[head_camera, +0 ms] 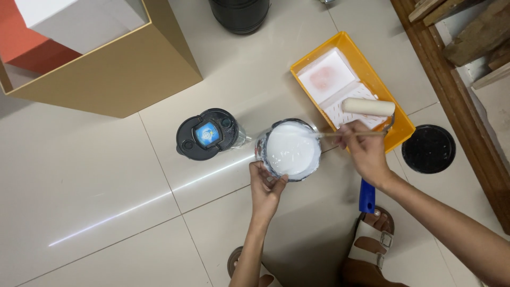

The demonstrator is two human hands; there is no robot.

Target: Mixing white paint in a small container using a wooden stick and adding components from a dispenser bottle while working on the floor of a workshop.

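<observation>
Big shiny cream floor tiles (pixel 95 175) fill the room, and all the work sits right on the floor.

In the middle stands a round open can full of white paint (pixel 291 149). Its lid is already off; a round black lid (pixel 428 149) lies well apart on the right, and it may be the can's own. The left hand (pixel 267 187) is closed on the near rim of the can. The right hand (pixel 365 151) is pinched shut on a thin wooden stick (pixel 340 134), and the stick's tip dips into the paint. So the paint looks to be at the stirring stage.

Just beside the can, on the right, sits a yellow plastic paint tray (pixel 311 61). It looks nearly dry, with only a faint pink mark, so no white paint seems poured yet. A cream paint roller (pixel 368 106) with a blue handle rests on the tray, and it looks clean.

Left of the can stands a clear jar with a black lid (pixel 207 134). Farther off are a tan wooden box (pixel 122 79), a black bucket (pixel 240 13) at the top, and a brown wooden frame (pixel 451 90) along the right. The person's feet in white sandals (pixel 372 244) show at the bottom.
</observation>
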